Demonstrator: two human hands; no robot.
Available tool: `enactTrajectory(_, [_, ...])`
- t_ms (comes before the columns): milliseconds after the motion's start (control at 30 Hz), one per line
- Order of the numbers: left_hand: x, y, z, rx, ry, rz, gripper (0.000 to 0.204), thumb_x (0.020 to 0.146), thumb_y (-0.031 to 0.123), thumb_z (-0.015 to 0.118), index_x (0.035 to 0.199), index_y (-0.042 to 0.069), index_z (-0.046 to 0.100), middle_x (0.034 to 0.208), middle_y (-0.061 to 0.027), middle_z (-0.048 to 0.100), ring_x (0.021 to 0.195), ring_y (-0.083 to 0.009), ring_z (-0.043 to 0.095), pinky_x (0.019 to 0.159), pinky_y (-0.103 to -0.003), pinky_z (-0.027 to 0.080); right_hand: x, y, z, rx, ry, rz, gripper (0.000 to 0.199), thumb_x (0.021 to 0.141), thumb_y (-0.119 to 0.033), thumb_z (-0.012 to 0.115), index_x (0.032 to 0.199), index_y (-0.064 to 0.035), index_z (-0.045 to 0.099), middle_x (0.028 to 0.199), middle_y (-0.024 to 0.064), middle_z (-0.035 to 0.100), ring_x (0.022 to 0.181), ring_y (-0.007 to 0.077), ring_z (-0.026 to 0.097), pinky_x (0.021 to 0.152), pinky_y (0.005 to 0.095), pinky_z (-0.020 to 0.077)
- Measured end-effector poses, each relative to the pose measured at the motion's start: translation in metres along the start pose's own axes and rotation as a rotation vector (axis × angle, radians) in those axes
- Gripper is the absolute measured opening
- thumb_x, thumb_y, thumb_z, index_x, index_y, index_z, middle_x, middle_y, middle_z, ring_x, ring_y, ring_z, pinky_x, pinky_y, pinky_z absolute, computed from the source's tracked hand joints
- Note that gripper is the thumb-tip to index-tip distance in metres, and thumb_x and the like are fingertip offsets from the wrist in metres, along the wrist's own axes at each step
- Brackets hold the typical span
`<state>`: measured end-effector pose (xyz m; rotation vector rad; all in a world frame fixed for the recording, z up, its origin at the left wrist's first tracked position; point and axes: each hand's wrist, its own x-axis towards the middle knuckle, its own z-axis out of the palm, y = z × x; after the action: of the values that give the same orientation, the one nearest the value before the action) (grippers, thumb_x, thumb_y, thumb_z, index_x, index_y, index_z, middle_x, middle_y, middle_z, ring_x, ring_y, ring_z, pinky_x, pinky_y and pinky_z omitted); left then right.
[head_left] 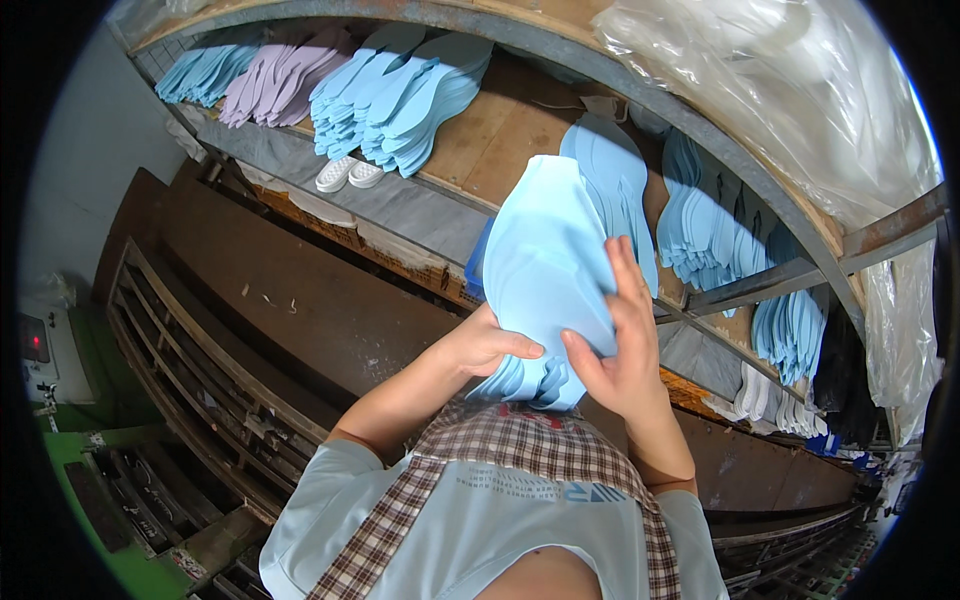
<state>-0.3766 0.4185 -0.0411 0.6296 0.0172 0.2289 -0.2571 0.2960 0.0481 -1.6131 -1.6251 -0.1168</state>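
Note:
A thick stack of light blue foam insoles (540, 260) is upright in front of my chest, its sheets slightly fanned at the lower end. My left hand (492, 345) grips the stack's lower left edge, thumb on the face and fingers hidden behind it. Against the right edge lies my right hand (628, 345), its thumb on the face and its fingers stretched up along the side. Just behind the held stack, another pile of blue insoles (612, 170) rests on the wooden shelf (510, 115).
More blue insole piles (400, 95) and a lilac pile (280, 78) line the shelf, with others at the right (705, 220). White soles (348, 174) sit at its edge. A metal frame bar (760, 285) crosses at right. Slatted metal racks (190, 370) stand left; clear plastic sheeting (790, 90) hangs above.

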Motion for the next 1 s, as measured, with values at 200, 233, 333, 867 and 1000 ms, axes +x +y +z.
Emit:
enactTrajectory(200, [0.002, -0.011, -0.01, -0.013, -0.008, 0.013, 0.061, 0.065, -0.011, 0.066, 0.122, -0.002, 0.045, 0.115, -0.0115, 0.055, 0.109, -0.0219, 0.053, 0.09, -0.035, 0.046, -0.004, 0.002, -0.001, -0.011, 0.002, -0.046, 0.024, 0.073, -0.007, 0.065, 0.091, 0.0005, 0.05, 0.132, 0.0263, 0.04, 0.119, 0.0418, 0.042, 0.095, 0.0461, 0.0349])
enactTrajectory(233, [0.002, -0.014, -0.015, -0.008, -0.014, 0.033, 0.06, 0.065, -0.011, 0.066, 0.122, -0.002, 0.045, 0.115, -0.0114, 0.056, 0.109, -0.0217, 0.053, 0.09, -0.035, 0.046, -0.005, 0.001, -0.001, 0.05, -0.036, -0.112, 0.023, 0.072, -0.005, 0.065, 0.09, 0.0002, 0.051, 0.13, 0.0237, 0.043, 0.118, 0.0406, 0.044, 0.093, 0.0458, 0.0367])
enactTrajectory(333, [0.002, -0.026, -0.027, -0.393, -0.231, 0.078, 0.058, 0.069, -0.003, 0.067, 0.122, -0.002, 0.045, 0.118, -0.0123, 0.054, 0.112, -0.0228, 0.051, 0.095, -0.037, 0.042, -0.008, -0.004, 0.003, 0.242, -0.088, -0.262, 0.017, 0.069, 0.002, 0.062, 0.085, -0.0003, 0.054, 0.121, 0.0136, 0.053, 0.11, 0.0357, 0.053, 0.081, 0.0414, 0.0459])
enactTrajectory(867, [0.031, -0.01, 0.018, -0.043, 0.127, -0.052, 0.055, 0.078, 0.005, 0.062, 0.127, -0.004, 0.037, 0.12, -0.0182, 0.05, 0.109, -0.0296, 0.052, 0.09, -0.042, 0.046, -0.036, 0.046, 0.005, 0.801, 0.117, 0.659, 0.082, 0.081, -0.02, 0.066, 0.138, 0.003, 0.013, 0.136, 0.0226, 0.029, 0.126, 0.0274, 0.03, 0.103, 0.0375, 0.0279])
enactTrajectory(1000, [0.086, -0.003, 0.021, -0.04, 0.17, -0.077, 0.043, 0.081, 0.011, 0.059, 0.118, -0.004, 0.045, 0.106, -0.0192, 0.057, 0.094, -0.0306, 0.06, 0.082, -0.043, 0.052, -0.082, 0.054, -0.008, 1.031, -0.02, 0.656, 0.08, 0.08, -0.021, 0.067, 0.138, 0.0028, 0.017, 0.133, 0.0163, 0.034, 0.125, 0.0238, 0.033, 0.103, 0.0364, 0.0274])
